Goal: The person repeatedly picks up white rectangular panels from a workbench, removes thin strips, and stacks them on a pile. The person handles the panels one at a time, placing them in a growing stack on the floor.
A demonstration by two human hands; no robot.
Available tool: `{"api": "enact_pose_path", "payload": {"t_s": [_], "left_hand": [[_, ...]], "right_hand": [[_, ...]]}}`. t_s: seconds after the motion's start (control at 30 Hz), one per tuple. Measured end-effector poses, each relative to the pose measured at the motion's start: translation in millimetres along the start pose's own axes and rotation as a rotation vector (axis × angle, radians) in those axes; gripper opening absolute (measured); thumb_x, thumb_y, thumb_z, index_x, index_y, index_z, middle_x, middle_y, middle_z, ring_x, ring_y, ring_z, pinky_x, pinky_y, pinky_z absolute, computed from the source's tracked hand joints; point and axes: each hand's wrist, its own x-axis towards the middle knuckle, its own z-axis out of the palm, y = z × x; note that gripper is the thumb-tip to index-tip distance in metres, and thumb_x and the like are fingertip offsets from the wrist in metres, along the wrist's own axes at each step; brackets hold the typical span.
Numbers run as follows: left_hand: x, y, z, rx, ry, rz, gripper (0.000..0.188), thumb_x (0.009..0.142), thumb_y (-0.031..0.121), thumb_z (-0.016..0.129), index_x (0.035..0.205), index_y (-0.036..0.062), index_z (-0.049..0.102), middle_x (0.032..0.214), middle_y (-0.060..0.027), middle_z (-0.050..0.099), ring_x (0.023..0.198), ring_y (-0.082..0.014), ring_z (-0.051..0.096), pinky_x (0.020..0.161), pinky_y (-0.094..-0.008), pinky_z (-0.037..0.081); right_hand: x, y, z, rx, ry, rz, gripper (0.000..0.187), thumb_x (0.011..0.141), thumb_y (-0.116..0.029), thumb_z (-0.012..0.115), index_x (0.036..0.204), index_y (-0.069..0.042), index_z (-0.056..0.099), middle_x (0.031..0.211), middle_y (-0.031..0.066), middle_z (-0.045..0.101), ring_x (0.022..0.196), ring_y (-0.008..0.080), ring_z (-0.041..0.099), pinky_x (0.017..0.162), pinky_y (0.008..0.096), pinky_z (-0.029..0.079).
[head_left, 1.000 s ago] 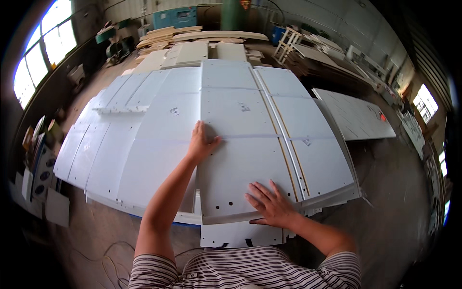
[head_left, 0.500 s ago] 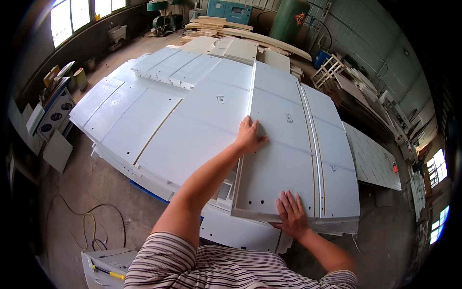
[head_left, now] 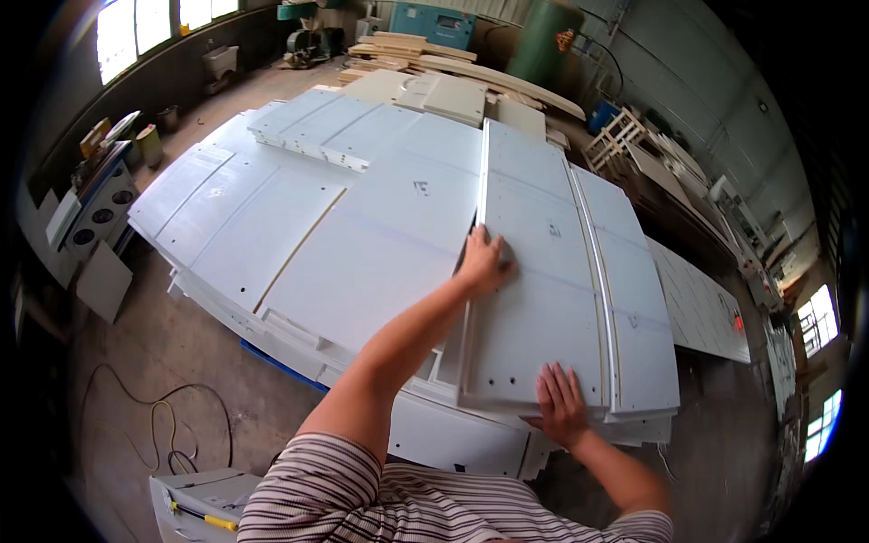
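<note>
A long white panel (head_left: 534,308) with small dark holes near its front end lies on top of a broad stack of white panels. My left hand (head_left: 486,262) has its fingers hooked over the panel's left edge, about midway along. At the front end my right hand (head_left: 563,405) lays its fingers flat on the top face, with the thumb at the front edge. Close along the right side is another white panel (head_left: 638,308), with a thin groove near its left edge. A wider white panel (head_left: 380,253) lies to the left, lower than the held one.
Shorter white panels (head_left: 317,127) are piled at the far left of the stack. A marbled board (head_left: 697,299) is on the right. Timber planks (head_left: 425,54) lie at the back. On the floor at left runs a loose cable (head_left: 226,407), near a light cabinet (head_left: 195,507).
The long panel's front end has slid right, toward the neighbouring panel. Both my hands have moved right with it, and more of the lower stack shows by its left edge.
</note>
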Motion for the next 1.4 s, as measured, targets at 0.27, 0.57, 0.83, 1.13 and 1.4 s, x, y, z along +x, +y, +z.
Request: {"api": "enact_pose_path", "payload": {"t_s": [0.27,0.57,0.83,1.13,1.4], "left_hand": [[8,1,-10,0.143,-0.049,0.013,0.072,0.08,0.041,0.064,0.131,-0.0044,0.042,0.138,-0.042,0.017,0.131,-0.0532,0.02,0.11,-0.0531,0.019],[27,5,-13,0.365,-0.222,-0.047,0.068,0.092,0.05,0.043,0.141,0.0034,0.032,0.147,-0.0327,0.012,0.139,-0.0398,0.013,0.115,-0.0452,0.011],[-19,-45,-65,0.167,-0.302,0.114,0.064,0.084,0.046,0.058,0.135,0.01,0.043,0.136,-0.0264,0.04,0.127,-0.0436,0.037,0.106,-0.0456,0.031],[-235,-62,-177,0.44,0.997,-0.662,0.062,0.076,0.024,0.074,0.126,0.0018,0.045,0.116,-0.017,0.054,0.108,-0.034,0.05,0.095,-0.0461,0.037],[-235,-60,-151,-1.281,0.699,-0.695,0.043,0.083,0.021,0.07,0.113,-0.0029,0.051,0.105,-0.0104,0.057,0.095,-0.0219,0.057,0.079,-0.037,0.051]], "right_hand": [[8,0,12,0.0,0.002,0.014,0.07,0.084,-0.049,0.057,0.126,0.005,0.04,0.132,0.0258,0.045,0.123,0.0435,0.043,0.102,0.0554,0.034],[41,-15,7,-0.025,-0.004,0.059,0.068,0.084,-0.045,0.059,0.125,0.006,0.041,0.132,0.0266,0.044,0.123,0.0435,0.042,0.103,0.0549,0.033],[44,-13,-1,0.006,-0.016,0.029,0.068,0.08,-0.042,0.064,0.127,0.004,0.044,0.134,0.0209,0.045,0.125,0.0367,0.043,0.105,0.048,0.034],[53,0,-17,0.074,-0.049,-0.066,0.075,0.066,-0.033,0.075,0.127,0.0,0.046,0.127,0.0245,0.047,0.117,0.0411,0.048,0.103,0.0475,0.037],[43,-15,0,0.091,0.123,-0.136,0.041,0.083,-0.007,0.051,0.122,0.005,0.051,0.125,0.0212,0.053,0.117,0.0388,0.05,0.102,0.0512,0.037]]}}
